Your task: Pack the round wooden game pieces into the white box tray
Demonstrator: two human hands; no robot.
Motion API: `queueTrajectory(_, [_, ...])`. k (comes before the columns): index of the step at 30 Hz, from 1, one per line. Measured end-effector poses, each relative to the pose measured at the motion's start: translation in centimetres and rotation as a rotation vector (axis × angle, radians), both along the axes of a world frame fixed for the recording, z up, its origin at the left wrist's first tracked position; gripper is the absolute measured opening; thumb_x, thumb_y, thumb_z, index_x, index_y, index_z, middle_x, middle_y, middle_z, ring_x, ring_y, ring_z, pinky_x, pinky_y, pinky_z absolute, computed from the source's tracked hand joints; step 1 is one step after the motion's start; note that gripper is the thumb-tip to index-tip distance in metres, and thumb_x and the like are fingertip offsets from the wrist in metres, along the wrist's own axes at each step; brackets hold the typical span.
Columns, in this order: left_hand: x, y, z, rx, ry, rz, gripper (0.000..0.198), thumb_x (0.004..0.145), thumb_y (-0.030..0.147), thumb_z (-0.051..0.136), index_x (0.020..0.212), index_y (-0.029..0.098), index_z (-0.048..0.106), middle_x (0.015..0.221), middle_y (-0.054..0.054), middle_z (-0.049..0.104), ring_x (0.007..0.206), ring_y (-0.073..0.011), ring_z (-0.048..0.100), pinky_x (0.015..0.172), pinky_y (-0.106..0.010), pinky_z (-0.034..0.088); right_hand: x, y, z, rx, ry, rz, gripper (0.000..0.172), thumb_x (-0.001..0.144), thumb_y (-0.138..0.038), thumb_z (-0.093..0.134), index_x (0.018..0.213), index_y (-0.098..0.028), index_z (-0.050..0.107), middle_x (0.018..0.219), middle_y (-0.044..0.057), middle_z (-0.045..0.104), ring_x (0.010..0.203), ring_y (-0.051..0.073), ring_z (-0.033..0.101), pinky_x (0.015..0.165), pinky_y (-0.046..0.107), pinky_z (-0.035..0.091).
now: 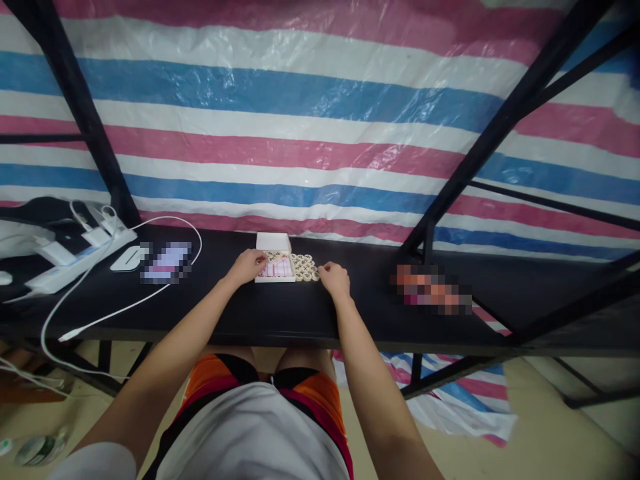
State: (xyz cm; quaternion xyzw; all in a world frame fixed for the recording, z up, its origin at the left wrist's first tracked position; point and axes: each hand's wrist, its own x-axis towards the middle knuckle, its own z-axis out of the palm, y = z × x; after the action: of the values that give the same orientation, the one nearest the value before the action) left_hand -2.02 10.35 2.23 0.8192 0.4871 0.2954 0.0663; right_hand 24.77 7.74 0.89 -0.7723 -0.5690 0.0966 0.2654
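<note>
Surface: black top [370, 287], set before a glossy sheet [300, 147] striped red, white and blue.
Left fingers: curled over the left side of an open white box [275, 279], at the edge of the paper inside; whether they grasp anything cannot be told. The left hand [245, 268] bends inward at the wrist.
Right fingers: bent at the right end of the laid-out pieces, close against the outermost ones; whether one is pinched cannot be told. The right hand [337, 279] shows its back.
White box: lying on the surface between the hands, its lid [273, 241] raised at the far side; a pink-lined paper sheet [278, 269] covers the near part, with round pieces visible behind it.
Chinese chess pieces [304, 268]: pale, dark-marked discs in close rows on the surface, just beside the box's right wall.
Left of the box: a pixelated item [167, 262], a white case [129, 259], a white cable [120, 311] and a power strip [80, 265] bearing plugs.
Right of the hands: a pixelated reddish item [430, 289], well apart, near a black metal frame [505, 123].
Below the surface edge: orange-and-black shorts [323, 393] and a pale shirt [250, 433]; farther right, a striped sheet on the floor [545, 427].
</note>
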Motion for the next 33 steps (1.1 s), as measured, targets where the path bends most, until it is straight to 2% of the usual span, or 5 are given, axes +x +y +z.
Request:
queueTrajectory(8, [0.2, -0.1, -0.3, 0.003, 0.075, -0.054, 0.035, 0.087, 0.04, 0.046, 0.107, 0.022, 0.068, 0.113, -0.007, 0.064, 0.101, -0.0241, 0.055, 0.091, -0.037, 0.042, -0.1, -0.1, 0.1, 0.001, 0.013, -0.003, 0.028, 0.081, -0.036, 0.047, 0.088, -0.021, 0.07, 0.091, 0.011, 0.069, 0.088, 0.025, 0.063, 0.075, 0.031, 0.045])
queueTrajectory(12, [0.6, -0.8, -0.2, 0.0, 0.164, -0.085, 0.037, 0.09, 0.044, 0.043, 0.113, 0.025, 0.066, 0.123, -0.007, 0.059, 0.113, -0.0271, 0.05, 0.093, -0.041, 0.039, -0.3, -0.1, 0.5, 0.102, 0.05, 0.01, 0.026, 0.081, -0.034, 0.046, 0.086, -0.021, 0.068, 0.086, 0.008, 0.069, 0.084, 0.021, 0.062, 0.073, 0.027, 0.043])
queueTrajectory(17, [1.0, -1.4, 0.3, -0.003, 0.213, -0.073, 0.036, 0.092, 0.041, 0.041, 0.112, 0.024, 0.066, 0.118, -0.009, 0.06, 0.111, -0.0269, 0.051, 0.092, -0.041, 0.039, -1.0, -0.3, 0.7, 0.282, 0.126, 0.176, 0.024, 0.081, -0.032, 0.045, 0.08, -0.021, 0.066, 0.069, 0.002, 0.065, 0.067, 0.015, 0.058, 0.067, 0.023, 0.04])
queueTrajectory(24, [1.1, -1.4, 0.1, 0.022, 0.309, -0.066, 0.039, 0.094, 0.047, 0.035, 0.108, 0.032, 0.068, 0.128, -0.008, 0.054, 0.119, -0.0285, 0.045, 0.097, -0.045, 0.034, -2.2, -0.5, 0.4, 0.345, 0.148, 0.375, 0.021, 0.08, -0.03, 0.046, 0.077, -0.02, 0.064, 0.062, -0.001, 0.062, 0.057, 0.013, 0.052, 0.061, 0.022, 0.036])
queueTrajectory(33, [1.2, -1.6, 0.5, 0.066, 0.268, -0.073, 0.04, 0.094, 0.046, 0.038, 0.1, 0.026, 0.072, 0.115, -0.008, 0.061, 0.11, -0.0254, 0.052, 0.094, -0.043, 0.037, -2.8, -0.7, 0.5, 0.35, 0.14, 0.425, 0.021, 0.082, -0.03, 0.046, 0.077, -0.02, 0.065, 0.06, -0.001, 0.06, 0.056, 0.013, 0.052, 0.06, 0.022, 0.037])
